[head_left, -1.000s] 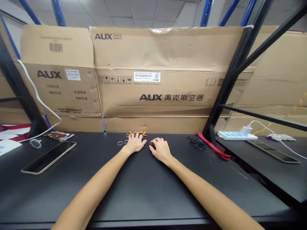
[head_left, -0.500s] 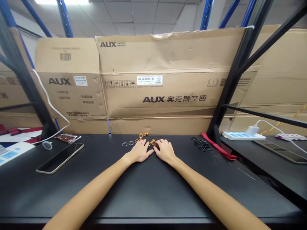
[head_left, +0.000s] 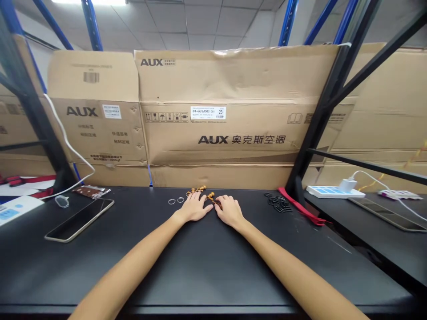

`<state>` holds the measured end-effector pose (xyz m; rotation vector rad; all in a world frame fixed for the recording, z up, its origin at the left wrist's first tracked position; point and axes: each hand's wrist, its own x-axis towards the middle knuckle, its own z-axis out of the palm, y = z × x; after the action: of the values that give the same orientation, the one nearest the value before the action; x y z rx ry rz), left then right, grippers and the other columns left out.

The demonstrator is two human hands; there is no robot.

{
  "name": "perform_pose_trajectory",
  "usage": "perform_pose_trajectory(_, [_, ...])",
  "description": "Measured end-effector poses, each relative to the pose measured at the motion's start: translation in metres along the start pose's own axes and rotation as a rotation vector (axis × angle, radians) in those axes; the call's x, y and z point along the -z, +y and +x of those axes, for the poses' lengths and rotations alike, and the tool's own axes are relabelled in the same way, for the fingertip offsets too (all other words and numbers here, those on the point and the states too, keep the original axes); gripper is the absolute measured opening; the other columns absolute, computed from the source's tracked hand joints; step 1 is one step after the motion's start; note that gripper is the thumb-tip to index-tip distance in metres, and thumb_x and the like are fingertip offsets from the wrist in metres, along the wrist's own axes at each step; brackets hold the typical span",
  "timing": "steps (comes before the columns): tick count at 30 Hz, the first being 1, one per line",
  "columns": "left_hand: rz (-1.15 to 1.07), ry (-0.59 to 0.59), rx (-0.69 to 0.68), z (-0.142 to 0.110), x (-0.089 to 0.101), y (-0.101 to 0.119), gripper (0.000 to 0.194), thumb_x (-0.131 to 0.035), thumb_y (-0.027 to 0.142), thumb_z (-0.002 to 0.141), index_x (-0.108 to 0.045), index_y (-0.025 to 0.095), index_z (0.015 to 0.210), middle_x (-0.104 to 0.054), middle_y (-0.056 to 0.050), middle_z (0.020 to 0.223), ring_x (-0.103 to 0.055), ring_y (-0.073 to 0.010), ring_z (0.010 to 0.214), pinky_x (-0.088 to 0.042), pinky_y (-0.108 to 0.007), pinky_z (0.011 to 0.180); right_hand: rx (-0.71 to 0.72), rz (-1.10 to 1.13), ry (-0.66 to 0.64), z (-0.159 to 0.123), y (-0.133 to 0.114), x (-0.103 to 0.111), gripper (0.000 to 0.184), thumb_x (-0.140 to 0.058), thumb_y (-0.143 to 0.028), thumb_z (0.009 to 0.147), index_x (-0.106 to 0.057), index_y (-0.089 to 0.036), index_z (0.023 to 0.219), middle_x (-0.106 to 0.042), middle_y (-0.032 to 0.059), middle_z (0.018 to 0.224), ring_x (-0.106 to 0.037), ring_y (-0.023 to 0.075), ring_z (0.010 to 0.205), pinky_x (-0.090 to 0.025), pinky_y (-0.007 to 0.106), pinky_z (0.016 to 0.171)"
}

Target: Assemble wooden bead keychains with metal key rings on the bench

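So the left hand point(head_left: 193, 209) has its fingers loosely spread by the brown beads point(head_left: 211, 195) on the counter point(head_left: 213, 262); right hand point(head_left: 229, 210)'s curled, can't tell if it's gripping. Beads now show between both, unlike a second ago.

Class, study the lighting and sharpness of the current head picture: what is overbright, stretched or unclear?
Head view: the ceiling lamp is washed out to white; head view: both forearms widen toward the bottom edge, probably wide-angle stretch; head view: the cardboard shows readable large lettering but mushy small print; head view: the beads by the left hand lack fine detail.
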<state>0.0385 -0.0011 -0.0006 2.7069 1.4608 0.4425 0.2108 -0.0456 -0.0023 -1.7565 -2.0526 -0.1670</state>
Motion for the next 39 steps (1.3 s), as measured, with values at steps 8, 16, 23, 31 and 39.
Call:
perform_pose_trajectory(8, [-0.087, -0.034, -0.251, -0.071, 0.029, 0.01, 0.057, -0.036, 0.056, 0.091, -0.045, 0.021, 0.134, -0.042, -0.01, 0.141, -0.035, -0.0264, 0.131, -0.026, -0.04, 0.11, -0.012, -0.002, -0.008, 0.001, 0.004, 0.002, 0.024, -0.042, -0.029, 0.092, -0.06, -0.021, 0.107, -0.061, 0.0085, 0.11, -0.051, 0.0223, 0.1, -0.035, 0.033, 0.082])
perform_pose_trajectory(16, [-0.154, 0.021, -0.258, -0.092, 0.048, 0.014, 0.042, -0.049, 0.047, 0.088, -0.052, 0.023, 0.122, -0.057, -0.009, 0.118, -0.051, -0.0257, 0.112, -0.037, -0.039, 0.1, 0.105, 0.076, 0.142, -0.003, -0.003, 0.011, 0.022, -0.043, -0.027, 0.09, -0.062, -0.021, 0.1, -0.061, 0.0079, 0.11, -0.047, 0.0229, 0.104, -0.033, 0.034, 0.085])
perform_pose_trajectory(23, [-0.221, 0.024, -0.253, -0.087, 0.052, 0.002, 0.041, -0.059, 0.043, 0.082, -0.052, 0.022, 0.117, -0.06, -0.006, 0.104, -0.055, -0.0227, 0.096, -0.043, -0.036, 0.088, 0.407, 0.264, 0.193, -0.012, -0.023, 0.026, 0.016, -0.047, -0.02, 0.083, -0.062, -0.019, 0.087, -0.059, 0.0058, 0.092, -0.047, 0.0193, 0.091, -0.036, 0.032, 0.084])
perform_pose_trajectory(31, [-0.292, 0.012, -0.248, -0.08, 0.05, -0.016, 0.032, -0.061, 0.031, 0.08, -0.056, 0.021, 0.11, -0.061, -0.003, 0.093, -0.055, -0.0188, 0.089, -0.043, -0.031, 0.084, 0.567, 0.237, -0.031, -0.016, -0.02, 0.022, 0.012, -0.056, -0.017, 0.073, -0.065, -0.02, 0.081, -0.055, 0.0053, 0.092, -0.044, 0.0202, 0.09, -0.038, 0.035, 0.083])
perform_pose_trajectory(39, [-0.271, 0.048, -0.26, -0.079, 0.046, -0.016, 0.024, -0.054, 0.024, 0.083, -0.057, 0.02, 0.106, -0.059, -0.002, 0.083, -0.053, -0.018, 0.081, -0.043, -0.031, 0.077, 0.556, 0.375, -0.01, -0.014, -0.024, 0.016, 0.008, -0.057, -0.016, 0.078, -0.06, -0.019, 0.072, -0.05, 0.0056, 0.088, -0.042, 0.0196, 0.087, -0.042, 0.034, 0.08])
